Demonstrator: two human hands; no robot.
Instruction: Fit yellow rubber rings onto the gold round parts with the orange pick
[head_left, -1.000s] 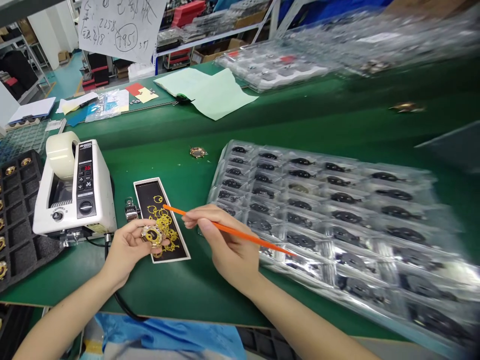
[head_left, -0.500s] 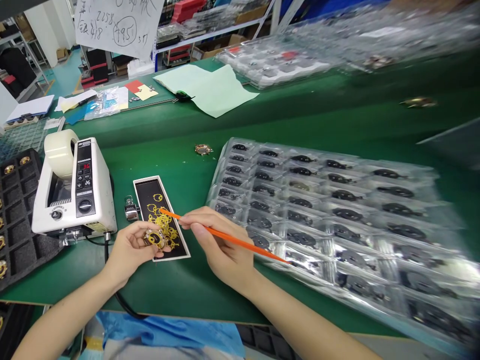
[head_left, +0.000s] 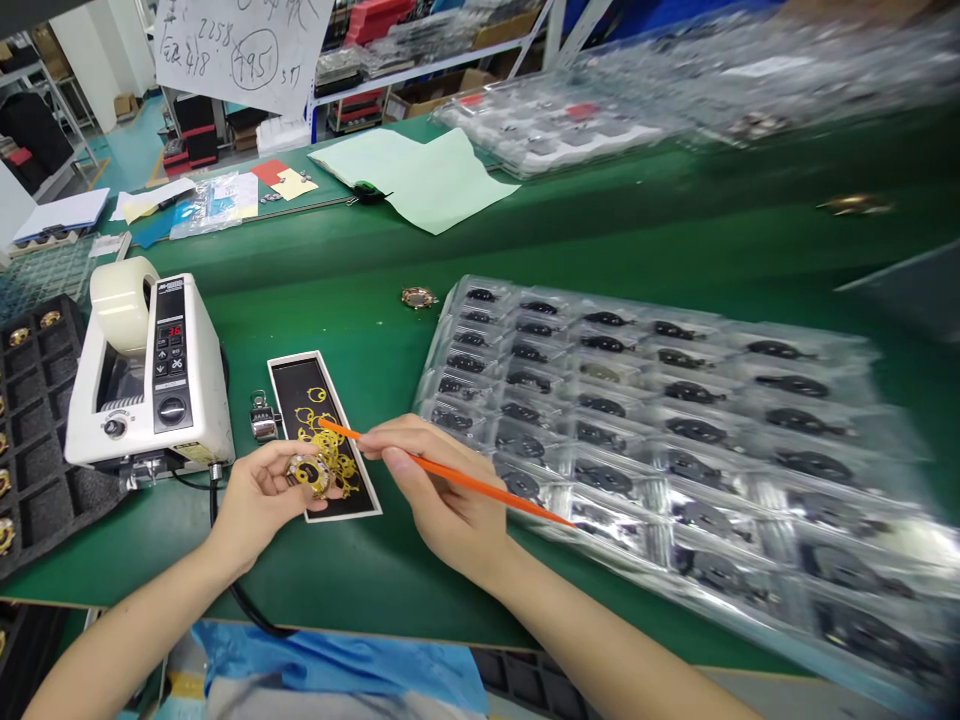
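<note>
My left hand [head_left: 259, 500] is closed on a round gold-rimmed watch case [head_left: 307, 474], held between thumb and fingers over the lower part of a shallow box. The case's face has gold and dark parts. My right hand [head_left: 442, 490] pinches a slim orange stick-like tool [head_left: 480, 482], which tapers to a point at its rear; its exact kind is unclear. The tool's front end is over a pile of thin yellow rings [head_left: 339, 452]. These rings lie on the black floor of the white-rimmed box [head_left: 373, 500]; whether the tool touches one cannot be seen.
A white tape dispenser [head_left: 191, 350] stands left, beside a black foam tray [head_left: 67, 475] holding gold watch cases. Near the box is a small metal object [head_left: 264, 418]. Clear plastic trays [head_left: 652, 470] with dark parts cover the right. Another watch case [head_left: 418, 297] lies behind.
The watch case in my left hand has turned slightly, showing more of its face. My right hand and the orange tool stay almost in place over the rings.
</note>
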